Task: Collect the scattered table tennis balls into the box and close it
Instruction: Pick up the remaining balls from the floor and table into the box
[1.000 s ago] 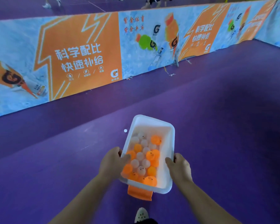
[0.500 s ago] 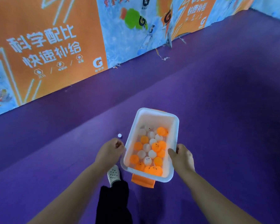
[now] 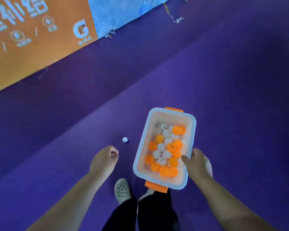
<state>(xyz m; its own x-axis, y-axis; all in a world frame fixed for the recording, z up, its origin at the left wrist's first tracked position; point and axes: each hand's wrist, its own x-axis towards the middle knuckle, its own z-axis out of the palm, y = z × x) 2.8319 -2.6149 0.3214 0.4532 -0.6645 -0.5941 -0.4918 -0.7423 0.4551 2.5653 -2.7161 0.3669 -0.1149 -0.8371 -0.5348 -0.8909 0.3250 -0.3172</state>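
A white plastic box with orange end clips holds several orange and white table tennis balls; it has no lid on. My right hand grips its right rim, thumb inside, and carries it above the floor. My left hand is off the box, fingers curled in with nothing visible in them. One white ball lies on the purple floor just beyond my left hand, left of the box.
The purple sports floor stretches ahead and to the right. An orange and blue advertising barrier runs along the far left. My feet in pale clogs and dark trousers stand below the box.
My left hand has let go of the box's left rim and moved left; only my right hand holds the box. The view has tilted down and come closer to the white ball.
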